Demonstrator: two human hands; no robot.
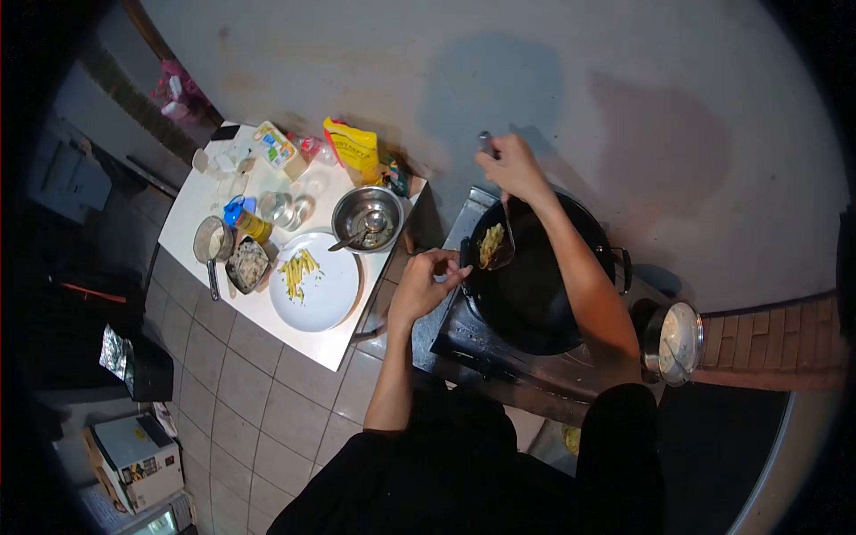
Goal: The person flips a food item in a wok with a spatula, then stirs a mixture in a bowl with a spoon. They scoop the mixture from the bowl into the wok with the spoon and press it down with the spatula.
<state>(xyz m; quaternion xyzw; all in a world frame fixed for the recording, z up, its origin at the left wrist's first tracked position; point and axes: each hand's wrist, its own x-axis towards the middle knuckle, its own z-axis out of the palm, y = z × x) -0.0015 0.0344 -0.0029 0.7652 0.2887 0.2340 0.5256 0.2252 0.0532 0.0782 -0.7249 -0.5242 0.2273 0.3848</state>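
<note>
Head view, right hand (513,169) grips spatula (496,248) (food-laden), left hand (423,285) at wok (544,294) handle

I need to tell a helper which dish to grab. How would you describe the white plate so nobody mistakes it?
On the white table left of the stove, at its near end, lies the white plate. It is flat and holds yellow strips, unlike the deep steel bowl behind it.

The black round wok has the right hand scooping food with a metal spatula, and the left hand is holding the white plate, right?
Not quite. The head view shows the left hand gripping the black round wok's handle, not the white plate. The right hand does hold the metal spatula.
</note>
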